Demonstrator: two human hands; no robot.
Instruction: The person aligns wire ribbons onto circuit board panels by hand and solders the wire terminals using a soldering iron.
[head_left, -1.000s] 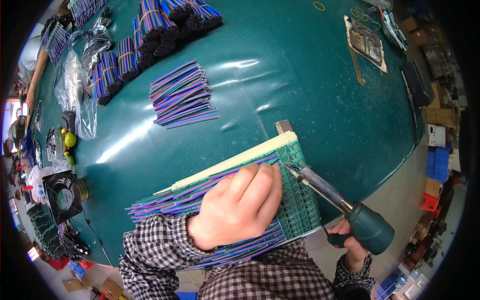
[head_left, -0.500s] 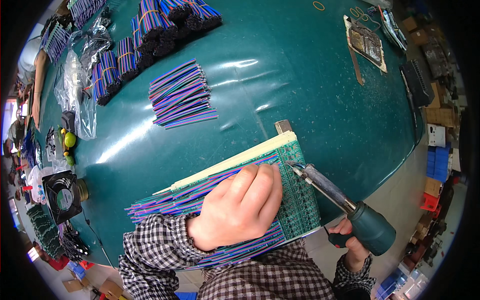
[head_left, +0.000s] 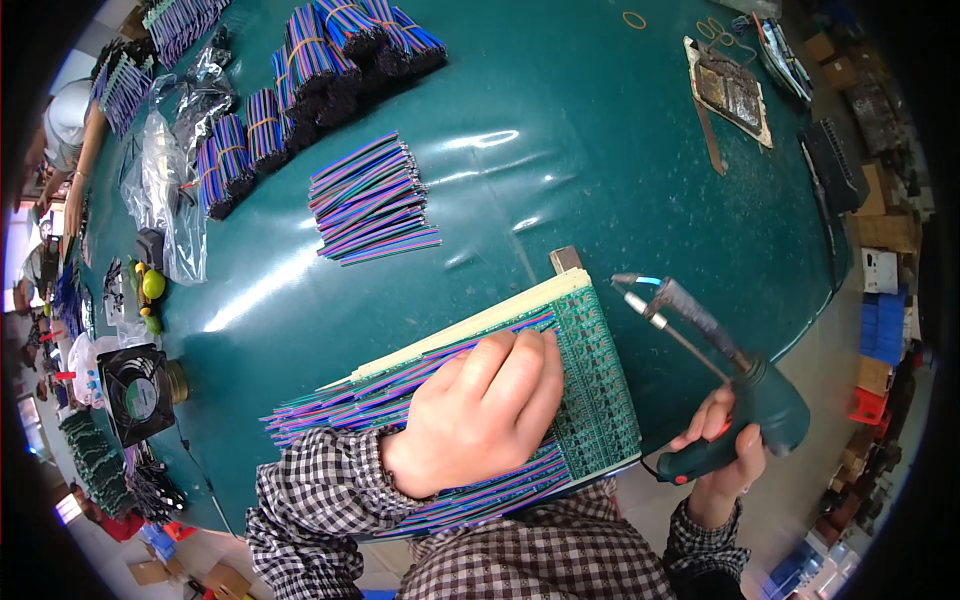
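Note:
My left hand [head_left: 485, 410] lies across a row of blue, red, green and black wires [head_left: 340, 402], its fingers bent and pinched at the wire ends; the fingertips are partly hidden. Those ends meet the green circuit board panel [head_left: 597, 400], which shows rows of small pads. Both rest on a pale, stepped backing [head_left: 455, 328]. To the right of the panel, my right hand [head_left: 722, 462] grips the green handle of a soldering gun [head_left: 778, 415]. Its tip and feed tube point up and left, apart from the panel.
Loose wires [head_left: 375, 200] lie beyond the panel, with banded wire bundles [head_left: 315, 70] farther left. A small fan [head_left: 135, 395] stands at the left. A wooden block [head_left: 566, 260] touches the panel's far corner. A soiled tray [head_left: 728, 90] sits far right. Another person's arm [head_left: 85, 170] shows at far left.
The soldering gun has lifted off the panel and swung right and upward in my right hand. My left hand stays on the wires. The view has shifted slightly.

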